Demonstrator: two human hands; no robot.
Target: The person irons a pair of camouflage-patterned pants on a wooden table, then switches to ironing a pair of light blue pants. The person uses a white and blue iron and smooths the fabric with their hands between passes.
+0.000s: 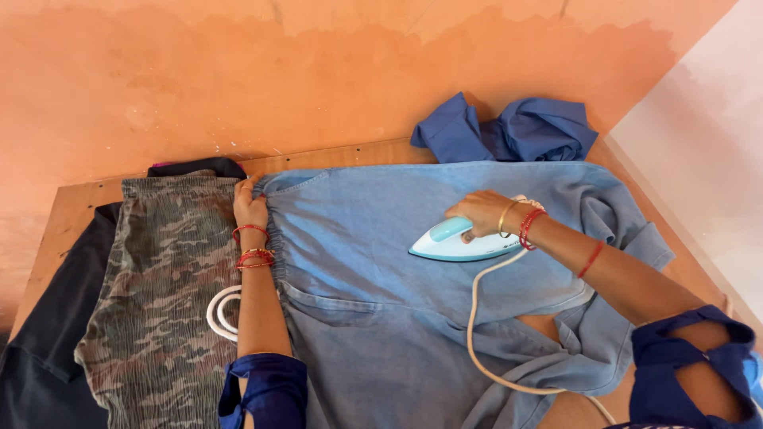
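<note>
A light blue denim garment [381, 270] lies spread across a wooden table [67, 210]. My right hand [477, 213] grips the handle of a white and light blue electric iron [455, 242], which rests flat on the denim with its tip pointing left. Its white cord [477, 334] runs down over the cloth toward me. My left hand [249, 208] pinches the gathered waistband edge of the denim at its upper left corner, holding it down. Both wrists carry red and gold bangles.
A camouflage-patterned garment [159, 302] lies to the left over dark cloth [56, 318]. A crumpled dark blue garment [509, 131] sits at the table's far edge against the orange wall. A coil of white cord [220, 312] lies beside my left forearm.
</note>
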